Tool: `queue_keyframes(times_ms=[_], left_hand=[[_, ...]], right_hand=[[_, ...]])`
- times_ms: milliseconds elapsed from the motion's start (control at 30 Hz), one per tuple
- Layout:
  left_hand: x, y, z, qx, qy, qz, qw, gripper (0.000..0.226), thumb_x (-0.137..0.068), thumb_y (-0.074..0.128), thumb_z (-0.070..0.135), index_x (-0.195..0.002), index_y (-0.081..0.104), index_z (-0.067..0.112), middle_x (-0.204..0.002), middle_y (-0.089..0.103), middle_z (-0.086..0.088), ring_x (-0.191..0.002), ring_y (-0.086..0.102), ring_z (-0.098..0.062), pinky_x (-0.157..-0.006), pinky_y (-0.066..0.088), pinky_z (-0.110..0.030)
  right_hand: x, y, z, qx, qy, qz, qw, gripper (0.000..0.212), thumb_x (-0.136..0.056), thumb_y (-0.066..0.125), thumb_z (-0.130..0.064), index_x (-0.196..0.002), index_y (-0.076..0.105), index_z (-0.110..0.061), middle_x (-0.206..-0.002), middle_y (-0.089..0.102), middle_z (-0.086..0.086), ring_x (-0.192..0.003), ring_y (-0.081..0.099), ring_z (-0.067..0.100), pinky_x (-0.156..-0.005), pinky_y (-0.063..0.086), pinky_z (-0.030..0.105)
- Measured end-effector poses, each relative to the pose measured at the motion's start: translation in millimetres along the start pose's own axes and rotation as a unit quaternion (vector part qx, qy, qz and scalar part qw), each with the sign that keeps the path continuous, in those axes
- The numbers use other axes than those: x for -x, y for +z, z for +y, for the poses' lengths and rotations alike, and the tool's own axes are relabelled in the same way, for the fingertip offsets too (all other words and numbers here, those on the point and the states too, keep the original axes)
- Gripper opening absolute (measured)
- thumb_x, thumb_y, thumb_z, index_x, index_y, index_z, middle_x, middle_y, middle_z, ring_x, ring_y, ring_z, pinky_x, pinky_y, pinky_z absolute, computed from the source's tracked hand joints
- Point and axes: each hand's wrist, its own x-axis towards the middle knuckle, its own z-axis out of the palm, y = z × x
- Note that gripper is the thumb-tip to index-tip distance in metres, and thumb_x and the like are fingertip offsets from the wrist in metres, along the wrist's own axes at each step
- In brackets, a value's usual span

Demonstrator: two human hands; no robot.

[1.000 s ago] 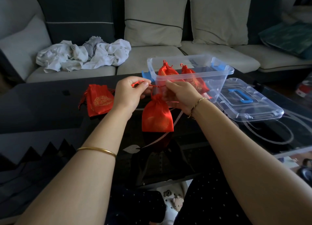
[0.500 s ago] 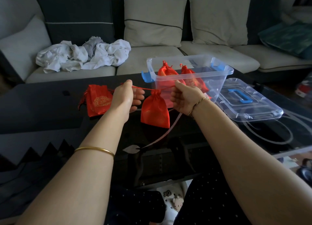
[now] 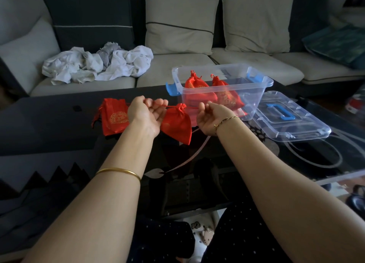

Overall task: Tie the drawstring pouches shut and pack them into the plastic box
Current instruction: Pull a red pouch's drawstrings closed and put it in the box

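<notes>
A red satin pouch [image 3: 176,122] hangs between my hands above the dark glass table, its neck gathered tight. My left hand [image 3: 146,114] grips one red drawstring end on the pouch's left. On its right, my right hand [image 3: 209,117] grips the other end, and the cord is stretched taut between them. A loose pile of red pouches with gold print [image 3: 113,116] lies on the table left of my left hand. Behind my right hand stands the clear plastic box [image 3: 254,96], with two tied red pouches [image 3: 213,91] inside.
The box's clear lid [image 3: 290,118] with a blue handle lies flat to the right of the box. A grey sofa with cushions runs along the back, and crumpled white clothes [image 3: 98,63] sit on its left seat. The table's near edge is close to my knees.
My hands have moved apart, pulling the drawstring ends outward and taut. The pouch's neck has drawn tight, and the pouch now hangs tilted to the left.
</notes>
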Motion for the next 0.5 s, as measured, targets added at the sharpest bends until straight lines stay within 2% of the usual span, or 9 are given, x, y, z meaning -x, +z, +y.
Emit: queue_keyframes(times_ms=[100,200,333,500], left_hand=[[-1,3,0,-0.048,0.028,0.009,0.998,0.045,-0.099,0.034,0.027,-0.056,0.04,0.016,-0.042,0.052,0.004,-0.052,0.059,-0.013,-0.062,0.049,-0.028],[-2,2,5,-0.186,0.057,-0.043,0.98,0.037,-0.097,0.045,0.03,-0.066,0.056,0.015,-0.049,0.053,0.006,-0.046,0.055,-0.007,-0.053,0.049,-0.022],[-1,-4,2,-0.374,0.075,-0.146,0.913,0.02,-0.091,0.06,0.023,-0.077,0.068,0.011,-0.051,0.053,0.008,-0.046,0.051,-0.004,-0.042,0.041,-0.016],[-2,-5,-3,-0.468,0.1,-0.189,0.857,0.011,-0.082,0.071,0.022,-0.071,0.071,0.021,-0.053,0.06,0.007,-0.048,0.051,-0.003,-0.049,0.042,-0.018]], right_hand=[[-2,0,-1,0.069,-0.046,0.007,0.997,0.035,-0.098,0.046,-0.025,-0.065,0.047,-0.011,-0.044,0.056,0.003,-0.03,0.051,0.009,-0.035,0.043,0.014],[0,1,-4,0.122,-0.104,-0.021,0.987,0.034,-0.097,0.049,-0.025,-0.067,0.05,-0.009,-0.06,0.061,0.007,-0.037,0.056,0.01,-0.04,0.047,0.017],[4,8,-5,0.222,-0.196,-0.073,0.952,0.036,-0.093,0.055,-0.028,-0.062,0.057,-0.01,-0.056,0.06,0.003,-0.044,0.053,0.009,-0.042,0.042,0.018],[5,17,3,0.334,-0.255,-0.099,0.902,0.033,-0.093,0.055,-0.03,-0.067,0.062,-0.011,-0.06,0.048,0.004,-0.049,0.039,0.011,-0.047,0.034,0.021]])
